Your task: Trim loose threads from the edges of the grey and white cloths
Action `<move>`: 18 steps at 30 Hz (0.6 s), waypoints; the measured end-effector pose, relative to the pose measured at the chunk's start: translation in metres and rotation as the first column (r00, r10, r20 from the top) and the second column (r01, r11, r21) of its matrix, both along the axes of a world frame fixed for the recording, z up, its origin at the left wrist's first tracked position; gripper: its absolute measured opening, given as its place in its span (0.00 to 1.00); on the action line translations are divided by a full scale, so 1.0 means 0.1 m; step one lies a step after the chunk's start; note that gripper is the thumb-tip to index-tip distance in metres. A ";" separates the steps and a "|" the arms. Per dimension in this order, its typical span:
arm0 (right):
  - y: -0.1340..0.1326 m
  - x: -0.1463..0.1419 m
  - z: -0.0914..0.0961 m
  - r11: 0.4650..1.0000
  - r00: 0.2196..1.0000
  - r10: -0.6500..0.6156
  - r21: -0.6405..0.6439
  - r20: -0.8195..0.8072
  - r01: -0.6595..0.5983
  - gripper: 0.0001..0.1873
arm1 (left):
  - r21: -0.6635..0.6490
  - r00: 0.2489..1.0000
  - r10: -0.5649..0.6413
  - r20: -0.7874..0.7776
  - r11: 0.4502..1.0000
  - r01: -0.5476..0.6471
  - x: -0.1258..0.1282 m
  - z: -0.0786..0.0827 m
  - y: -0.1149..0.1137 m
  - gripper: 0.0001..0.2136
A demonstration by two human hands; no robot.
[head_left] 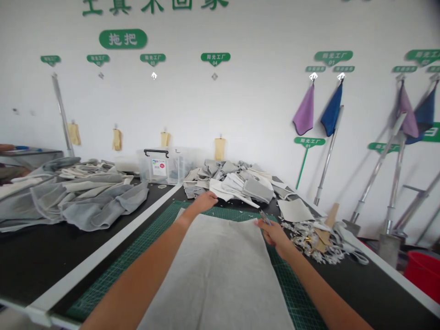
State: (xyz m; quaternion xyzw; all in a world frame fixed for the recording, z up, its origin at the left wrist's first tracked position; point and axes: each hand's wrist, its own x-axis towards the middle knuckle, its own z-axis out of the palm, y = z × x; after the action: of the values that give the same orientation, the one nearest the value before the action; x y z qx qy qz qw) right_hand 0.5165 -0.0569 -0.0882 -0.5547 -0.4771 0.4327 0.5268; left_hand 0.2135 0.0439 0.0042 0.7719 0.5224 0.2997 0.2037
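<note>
A large light-grey cloth [220, 270] lies over a green cutting mat [154, 247] in front of me. My left hand [205, 200] reaches beyond the cloth's far edge. Its fingers are closed at the left end of a white fabric scrap [220, 189] at the front of a scrap pile. My right hand [273, 233] is at the cloth's far right corner, fingers curled round a slim grey-blue tool [264, 217] that points up and away. I cannot make out the tool's exact kind. The right fingertips touch the cloth's corner.
Grey and white offcuts [256, 189] are heaped behind the mat. Folded grey cloths [103, 197] cover the left table. A clear plastic box [160, 167] stands at the back. Tangled trimmings [316, 243] lie on the right, and a red bucket [424, 275] stands beyond the table edge.
</note>
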 end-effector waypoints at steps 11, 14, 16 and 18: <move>0.00 0.05 -0.20 1.000 0.994 0.012 0.018 0.113 -0.014 0.25 | 0.172 0.923 -0.382 0.041 0.913 0.370 1.43 -1.08 -0.45 0.20; 0.01 0.07 -0.22 1.000 0.994 -0.003 0.002 0.108 0.002 0.23 | 0.208 0.929 -0.359 0.086 0.919 0.336 1.33 -1.10 -0.51 0.15; 0.00 0.07 -0.22 1.000 0.992 0.007 -0.002 0.125 -0.006 0.23 | 0.236 0.936 -0.339 0.096 0.921 0.309 1.25 -1.09 -0.56 0.11; -0.02 0.04 -0.20 1.000 0.990 0.015 -0.002 0.140 -0.015 0.22 | 0.277 0.948 -0.309 0.076 0.920 0.278 1.22 -1.06 -0.63 0.09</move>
State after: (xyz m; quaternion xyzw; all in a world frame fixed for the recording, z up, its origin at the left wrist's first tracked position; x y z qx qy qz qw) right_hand 0.5208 -0.0592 -0.1077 -0.5803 -0.5169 0.3967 0.4886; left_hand 0.3356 -0.0187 -0.1023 0.8424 0.3432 0.3776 0.1730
